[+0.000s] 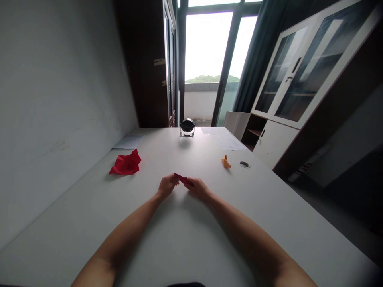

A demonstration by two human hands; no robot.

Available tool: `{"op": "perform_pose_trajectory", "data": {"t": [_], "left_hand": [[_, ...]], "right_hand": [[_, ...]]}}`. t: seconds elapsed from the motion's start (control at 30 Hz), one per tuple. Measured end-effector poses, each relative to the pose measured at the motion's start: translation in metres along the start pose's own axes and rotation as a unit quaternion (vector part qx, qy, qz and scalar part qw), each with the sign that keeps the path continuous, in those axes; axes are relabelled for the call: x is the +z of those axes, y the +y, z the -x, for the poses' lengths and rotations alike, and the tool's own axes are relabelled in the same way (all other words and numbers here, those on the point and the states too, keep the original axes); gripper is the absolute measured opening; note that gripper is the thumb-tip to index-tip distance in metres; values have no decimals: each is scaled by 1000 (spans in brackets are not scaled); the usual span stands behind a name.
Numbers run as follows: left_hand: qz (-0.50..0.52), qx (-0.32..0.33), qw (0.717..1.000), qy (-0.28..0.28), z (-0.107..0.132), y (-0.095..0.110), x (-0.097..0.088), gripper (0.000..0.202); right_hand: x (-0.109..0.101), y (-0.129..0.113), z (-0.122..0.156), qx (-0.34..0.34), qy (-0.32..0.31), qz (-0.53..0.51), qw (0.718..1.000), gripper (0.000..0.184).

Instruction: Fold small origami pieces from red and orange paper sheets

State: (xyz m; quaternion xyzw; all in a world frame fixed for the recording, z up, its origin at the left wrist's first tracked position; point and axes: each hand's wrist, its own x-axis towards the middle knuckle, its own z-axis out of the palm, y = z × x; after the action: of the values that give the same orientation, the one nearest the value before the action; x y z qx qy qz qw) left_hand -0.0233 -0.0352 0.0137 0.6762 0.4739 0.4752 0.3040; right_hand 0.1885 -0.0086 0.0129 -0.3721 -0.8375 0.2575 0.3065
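A small piece of folded red paper (183, 179) spans the gap between my two hands, just above the white table. My left hand (167, 185) pinches its left end. At the other end, my right hand (198, 188) grips the paper with closed fingers. The paper looks narrow and slightly bent; its underside and the parts within my fingers are hidden. Off to the left lies a creased sheet of red paper (126, 163). On the right stands a small orange folded paper figure (226, 162).
A round black device on a stand (187, 126) is at the table's far end. White sheets lie at the far left (128, 141) and far right (229, 141). A round cable hole (244, 164) sits near the right edge. A wall (60, 119) borders the left side.
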Motion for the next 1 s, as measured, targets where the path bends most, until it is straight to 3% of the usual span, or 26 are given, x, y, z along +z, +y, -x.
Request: {"op": "perform_pose_trajectory", "data": {"t": [0.5,1.0], "left_hand": [[17,-30,998,53,-2,-5,-2,29],[3,-32,998,59,-3,-6,-2,29]], "right_hand": [[0,2,1,21,17,22,999,24],[0,3,0,24,16,25,999,24]]}}
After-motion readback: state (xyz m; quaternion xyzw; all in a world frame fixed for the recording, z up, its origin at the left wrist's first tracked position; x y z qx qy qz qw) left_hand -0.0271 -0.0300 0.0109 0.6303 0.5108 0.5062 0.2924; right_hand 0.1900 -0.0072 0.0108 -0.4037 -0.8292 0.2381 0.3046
